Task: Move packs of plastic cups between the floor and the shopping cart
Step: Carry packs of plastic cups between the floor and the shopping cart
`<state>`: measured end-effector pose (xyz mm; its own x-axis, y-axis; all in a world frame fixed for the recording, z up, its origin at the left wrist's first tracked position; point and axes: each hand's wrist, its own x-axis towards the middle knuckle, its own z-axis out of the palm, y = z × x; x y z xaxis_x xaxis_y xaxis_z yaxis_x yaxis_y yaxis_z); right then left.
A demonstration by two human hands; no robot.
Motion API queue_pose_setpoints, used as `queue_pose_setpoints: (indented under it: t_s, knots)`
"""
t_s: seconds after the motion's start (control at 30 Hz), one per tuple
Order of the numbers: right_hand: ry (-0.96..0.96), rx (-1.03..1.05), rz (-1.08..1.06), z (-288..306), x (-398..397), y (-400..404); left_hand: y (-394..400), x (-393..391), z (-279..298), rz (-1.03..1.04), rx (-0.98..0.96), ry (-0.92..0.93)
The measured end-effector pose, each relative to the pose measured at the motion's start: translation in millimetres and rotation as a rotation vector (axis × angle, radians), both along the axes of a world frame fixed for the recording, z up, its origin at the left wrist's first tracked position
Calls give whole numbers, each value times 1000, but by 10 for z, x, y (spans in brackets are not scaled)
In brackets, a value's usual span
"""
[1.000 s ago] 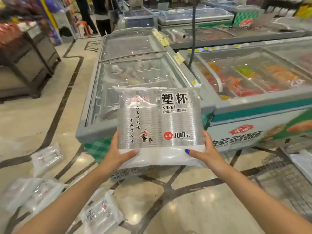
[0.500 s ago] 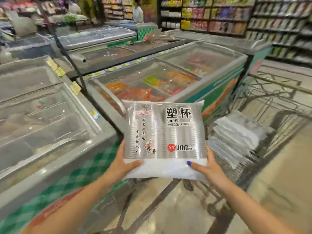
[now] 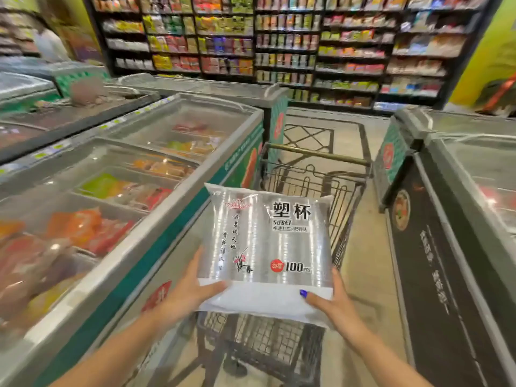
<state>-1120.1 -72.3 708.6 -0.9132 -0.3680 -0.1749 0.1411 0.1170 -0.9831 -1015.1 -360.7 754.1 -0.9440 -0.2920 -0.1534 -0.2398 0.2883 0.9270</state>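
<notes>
- Here, a person holds a pack of plastic cups (image 3: 269,247) out in front of them with both bare hands, seen from a head camera looking forward and down.
- The left hand (image 3: 187,292) grips the pack's lower left corner, thumb lying across the front.
- The right hand (image 3: 332,305) grips the lower right corner, its thumb with a blue-painted nail pressed on the front.
- The pack is clear, upright, printed with Chinese characters and "100 pcs", and faces the camera.
- It is held in the air above a wire shopping cart (image 3: 315,180), whose basket shows behind and below it.
- A glass-topped chest freezer (image 3: 156,219) stands just left of the cart; a dark-sided freezer (image 3: 435,247) stands on the right.
- Stocked shelves (image 3: 279,46) fill the back wall.
</notes>
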Motion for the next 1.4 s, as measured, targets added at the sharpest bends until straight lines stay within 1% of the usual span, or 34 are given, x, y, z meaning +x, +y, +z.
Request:
queue_pose_setpoints:
  t_s: [0.17,0.27,0.37,0.53,0.6,0.67,0.77,0.9,1.0,1.07,1.23,1.4]
  knots:
    - [-39,53,-175,-261,-558,-58,-252,-1097,-191,-192,-3,-62]
    - [-107,70,-271,-347,-947,-221,-424,-1778,-256,-227,-19,-100]
    - [-127,66,-313,-418,-1364,-420,-573,-2391,-371,-301,-11,-119]
    - [-139,143,-404,-745,-2006,-636,-707,-3140,-800,-263,72,-186]
    - [-162,152,-414,-909,-2204,-692,-710,-3355,-958,-265,70,-220]
    - [-161,155,-418,-1040,-2368,-760,-741,-3545,-1162,-249,54,-269]
    - [-171,143,-415,-1276,-2578,-793,-751,-3755,-1414,-281,8,-303]
    - [-243,135,-454,-1533,-2719,-820,-748,-3947,-1626,-286,-25,-369]
    - [-261,163,-438,-1694,-2799,-790,-777,-4065,-1785,-272,5,-395]
    - [-263,185,-412,-1782,-2847,-776,-793,-4093,-1911,-269,-13,-399]
    - [-273,232,-409,-1903,-2926,-805,-734,-4133,-1956,-278,-109,-382]
    - [-287,263,-387,-1934,-3076,-843,-766,-4247,-2032,-270,-31,-419]
